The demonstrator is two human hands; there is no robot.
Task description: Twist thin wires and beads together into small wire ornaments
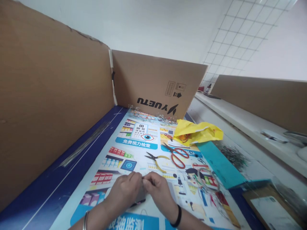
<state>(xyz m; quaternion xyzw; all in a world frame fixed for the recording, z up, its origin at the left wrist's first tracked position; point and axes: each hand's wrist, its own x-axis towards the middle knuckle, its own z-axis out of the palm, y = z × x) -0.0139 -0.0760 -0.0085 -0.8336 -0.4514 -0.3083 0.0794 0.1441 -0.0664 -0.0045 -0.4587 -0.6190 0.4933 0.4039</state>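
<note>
My left hand [124, 190] and my right hand [157, 188] meet low in the middle of the view, over a colourful printed poster [134, 143] that covers the table. Both hands have their fingers pinched together on something small and thin between them; I cannot make out what it is. A dark flat piece [139, 198] shows just under the hands. The left wrist wears a silver bangle, the right wrist a black band. Yellow-handled pliers [155, 158] and red-handled scissors [177, 155] lie on the poster just beyond the hands.
Cardboard walls stand at the left [48, 102] and back [155, 84]. A yellow plastic bag [199, 131] lies at the back right, a clear tape ring [207, 179] to the right, small metal parts [232, 155] beside a teal sheet. A white shelf [251, 124] runs along the right.
</note>
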